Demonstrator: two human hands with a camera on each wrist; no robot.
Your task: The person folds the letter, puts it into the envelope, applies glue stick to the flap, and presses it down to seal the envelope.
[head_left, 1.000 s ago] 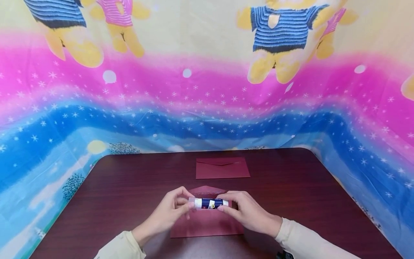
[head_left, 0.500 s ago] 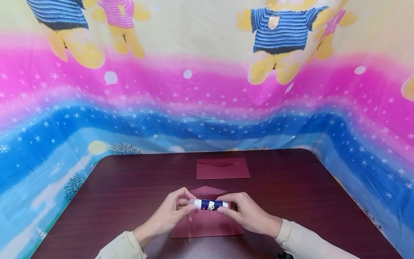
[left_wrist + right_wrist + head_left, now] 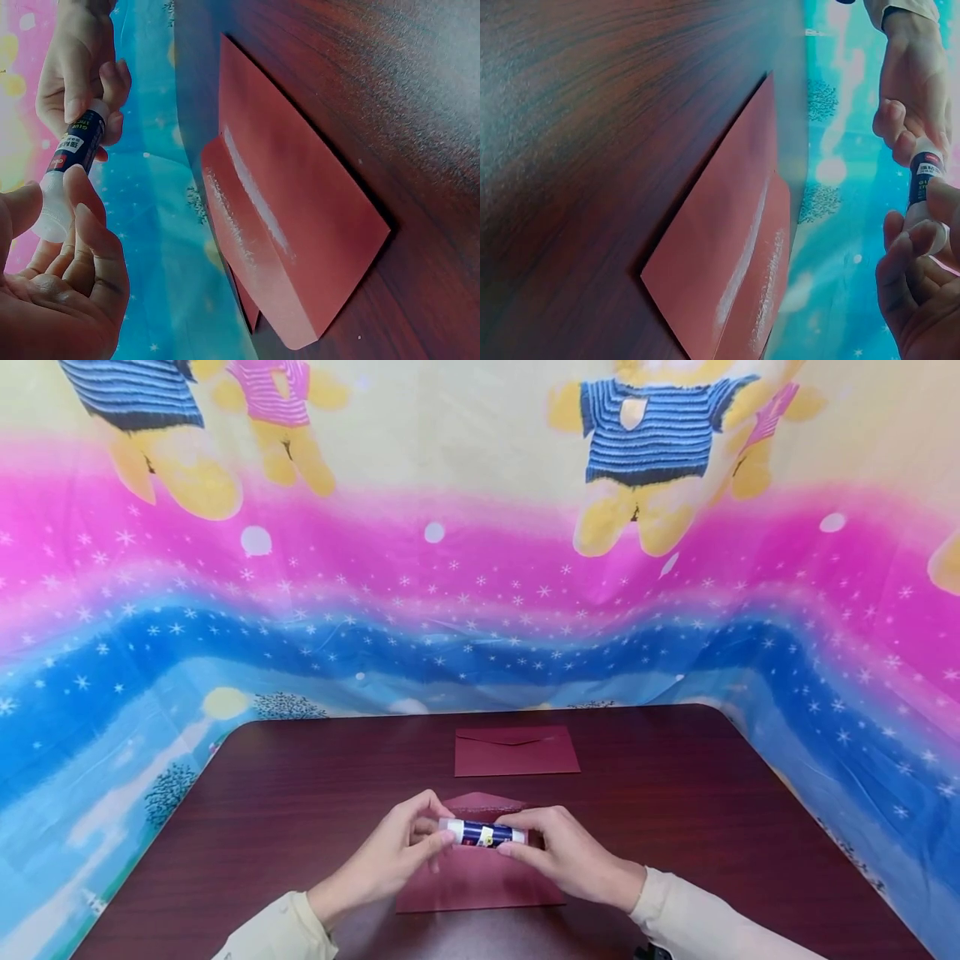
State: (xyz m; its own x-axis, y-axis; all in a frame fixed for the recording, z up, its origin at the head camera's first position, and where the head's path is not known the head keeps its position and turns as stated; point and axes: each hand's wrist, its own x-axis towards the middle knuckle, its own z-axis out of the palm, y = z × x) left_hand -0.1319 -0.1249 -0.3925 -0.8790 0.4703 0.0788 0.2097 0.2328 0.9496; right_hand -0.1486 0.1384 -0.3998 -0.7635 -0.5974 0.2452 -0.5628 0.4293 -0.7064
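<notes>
Both hands hold a glue stick (image 3: 486, 834) sideways above a dark red envelope (image 3: 480, 881). My left hand (image 3: 390, 847) pinches its translucent cap end (image 3: 51, 214) between thumb and fingers. At the other end, my right hand (image 3: 570, 852) grips the navy-and-white barrel (image 3: 79, 139). The cap appears to be on the stick. Beneath them the envelope lies flat with its flap (image 3: 251, 247) unfolded away from me. White glue streaks (image 3: 742, 255) show along the flap and on the body just below the fold, in both wrist views.
A second dark red envelope (image 3: 517, 753), flap folded down, lies farther back on the dark wood table (image 3: 337, 760). A printed cloth (image 3: 480, 568) with bears and snowflakes hangs behind and along both sides of the table.
The right hand and its end of the glue stick have shifted slightly left and tilted down a little. The left hand has hardly moved, and both envelopes stay in place.
</notes>
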